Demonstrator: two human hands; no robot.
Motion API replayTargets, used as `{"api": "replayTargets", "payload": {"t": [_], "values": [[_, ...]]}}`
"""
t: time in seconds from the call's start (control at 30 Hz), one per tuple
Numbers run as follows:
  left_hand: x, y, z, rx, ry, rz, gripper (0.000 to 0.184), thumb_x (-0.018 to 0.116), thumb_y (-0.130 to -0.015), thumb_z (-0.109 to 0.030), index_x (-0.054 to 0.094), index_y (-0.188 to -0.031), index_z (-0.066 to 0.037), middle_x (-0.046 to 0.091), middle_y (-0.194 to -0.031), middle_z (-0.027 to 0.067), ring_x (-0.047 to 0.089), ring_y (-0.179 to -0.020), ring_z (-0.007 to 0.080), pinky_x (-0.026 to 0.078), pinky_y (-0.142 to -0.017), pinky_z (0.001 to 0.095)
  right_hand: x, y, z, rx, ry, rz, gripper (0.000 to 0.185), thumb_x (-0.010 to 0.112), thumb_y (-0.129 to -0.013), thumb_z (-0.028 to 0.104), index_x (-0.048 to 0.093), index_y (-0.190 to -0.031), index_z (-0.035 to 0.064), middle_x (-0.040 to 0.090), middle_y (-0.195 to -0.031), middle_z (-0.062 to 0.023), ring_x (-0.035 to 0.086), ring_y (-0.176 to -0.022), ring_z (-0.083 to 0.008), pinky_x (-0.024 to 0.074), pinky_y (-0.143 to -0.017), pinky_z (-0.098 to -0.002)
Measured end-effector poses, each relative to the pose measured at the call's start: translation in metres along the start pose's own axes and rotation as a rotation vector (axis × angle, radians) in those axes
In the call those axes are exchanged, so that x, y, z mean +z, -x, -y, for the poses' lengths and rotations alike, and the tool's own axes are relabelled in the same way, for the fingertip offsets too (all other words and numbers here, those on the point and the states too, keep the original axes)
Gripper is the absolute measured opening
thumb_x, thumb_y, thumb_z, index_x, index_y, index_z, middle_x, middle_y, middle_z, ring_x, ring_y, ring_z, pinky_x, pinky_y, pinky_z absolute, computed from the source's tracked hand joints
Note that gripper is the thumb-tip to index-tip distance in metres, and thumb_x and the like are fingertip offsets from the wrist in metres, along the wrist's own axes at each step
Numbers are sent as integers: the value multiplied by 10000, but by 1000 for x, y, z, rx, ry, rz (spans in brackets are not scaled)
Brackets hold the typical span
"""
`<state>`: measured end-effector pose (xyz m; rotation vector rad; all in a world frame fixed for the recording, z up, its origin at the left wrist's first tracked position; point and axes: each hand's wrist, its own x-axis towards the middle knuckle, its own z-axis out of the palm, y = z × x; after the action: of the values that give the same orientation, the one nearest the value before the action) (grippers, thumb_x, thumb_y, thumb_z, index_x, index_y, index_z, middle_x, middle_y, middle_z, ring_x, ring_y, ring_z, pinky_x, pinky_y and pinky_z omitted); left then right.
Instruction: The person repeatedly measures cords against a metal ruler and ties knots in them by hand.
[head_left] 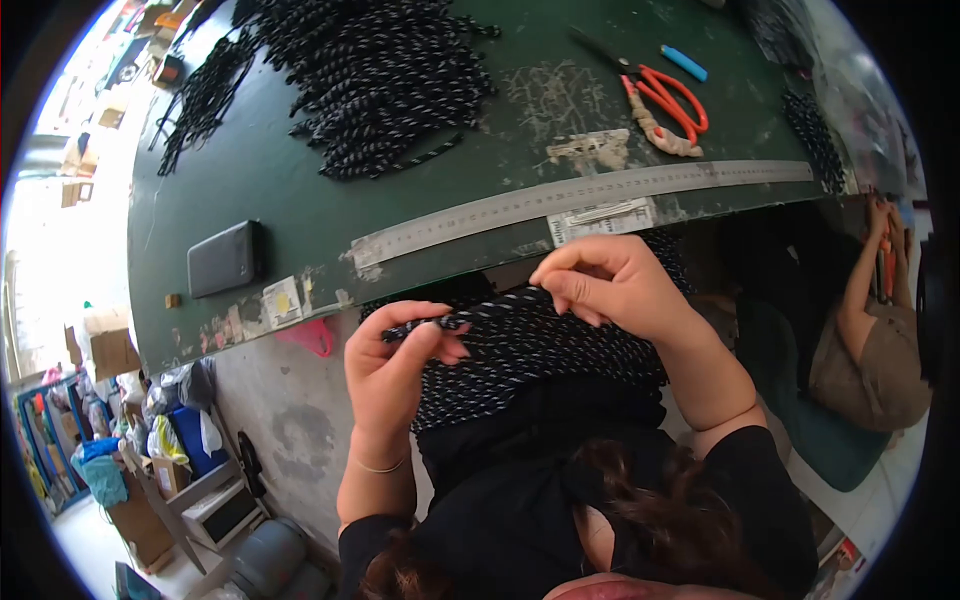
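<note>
A short black cord with white flecks (492, 307) stretches between my two hands, just off the table's front edge. My left hand (392, 368) is closed on the cord, thumb and fingers pinching it near its left end. Close to the cord's other end, my right hand (612, 284) pinches it between thumb and fingertips. Below them, a thick heap of the same cord (530, 350) lies across my lap. Just beyond my hands, a long steel ruler (580, 196) rests along the front of the green table (250, 185).
Another cord pile (390, 90) covers the back of the table. Scissors with orange handles (660, 95) lie beside a blue lighter (684, 62). A dark rectangular case (223, 259) sits front left. At right, a seated person (870, 340) holds an orange-handled tool (887, 262).
</note>
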<state>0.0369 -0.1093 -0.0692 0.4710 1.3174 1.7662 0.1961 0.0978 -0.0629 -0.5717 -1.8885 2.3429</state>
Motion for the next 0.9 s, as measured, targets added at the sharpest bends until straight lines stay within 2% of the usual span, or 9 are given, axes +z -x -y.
{"api": "replayTargets", "payload": {"t": [0.23,0.37,0.5,0.67,0.73,0.77,0.83,0.87,0.9], "values": [[-16,3,7,26,-42,18,279,539,-1009,-105,560,-1203,94,698,-998,250,684,-783,216,560,-707,296,-1,-3,-3,71,-279,-94,168,608,-976,81,675,-1069,-42,665,-772,-66,624,-632,-81,508,-577,-205],[-12,4,-1,-22,98,-54,267,504,-1030,-104,599,-1172,101,693,-871,169,694,-756,184,560,-683,274,-1,-5,-14,-35,-167,-75,152,612,-969,59,675,-1065,-40,670,-796,-70,638,-655,-89,523,-603,-209],[-27,6,0,-26,-142,3,309,454,-1059,-146,600,-1200,86,689,-868,154,668,-711,155,520,-628,241,-4,-10,-10,-74,-113,-70,171,620,-973,97,670,-1070,-35,680,-861,-77,635,-679,-78,531,-624,-212],[-20,-43,-44,330,-562,-189,267,495,-1044,-145,614,-1199,37,689,-888,117,640,-717,149,490,-636,249,-5,-57,49,-281,63,-150,192,610,-970,87,659,-1127,-12,673,-908,-63,636,-736,-107,534,-680,-256],[-21,-83,-56,950,-1340,-537,169,591,-971,-87,657,-1099,2,677,-887,104,650,-831,209,493,-709,299,-14,-102,46,-559,324,-357,221,613,-961,93,651,-1158,2,664,-1028,-60,636,-853,-121,526,-759,-260],[-17,-79,-64,961,-1342,-543,169,591,-971,-87,657,-1099,2,677,-887,104,650,-831,209,493,-709,299,-14,-104,45,-570,324,-353,221,613,-961,93,651,-1158,2,664,-1028,-60,636,-853,-121,526,-759,-260],[0,-61,-83,850,-999,-97,88,676,-877,-48,687,-960,-21,673,-917,134,645,-926,267,496,-790,355,-20,-106,43,-608,482,-476,246,626,-945,89,643,-1176,7,651,-1082,-53,629,-914,-127,517,-804,-261],[11,-31,-91,564,-691,248,51,711,-843,-45,678,-845,-6,679,-940,153,652,-916,280,507,-817,371,-23,-107,39,-617,562,-535,260,632,-937,87,640,-1185,10,645,-1109,-50,626,-945,-130,512,-827,-261],[12,-16,-78,509,-377,612,118,738,-821,-80,682,-857,17,677,-951,156,645,-914,292,509,-849,389,-27,-108,31,-615,565,-531,260,632,-937,87,640,-1185,10,645,-1109,-50,626,-945,-130,512,-827,-261]]}}
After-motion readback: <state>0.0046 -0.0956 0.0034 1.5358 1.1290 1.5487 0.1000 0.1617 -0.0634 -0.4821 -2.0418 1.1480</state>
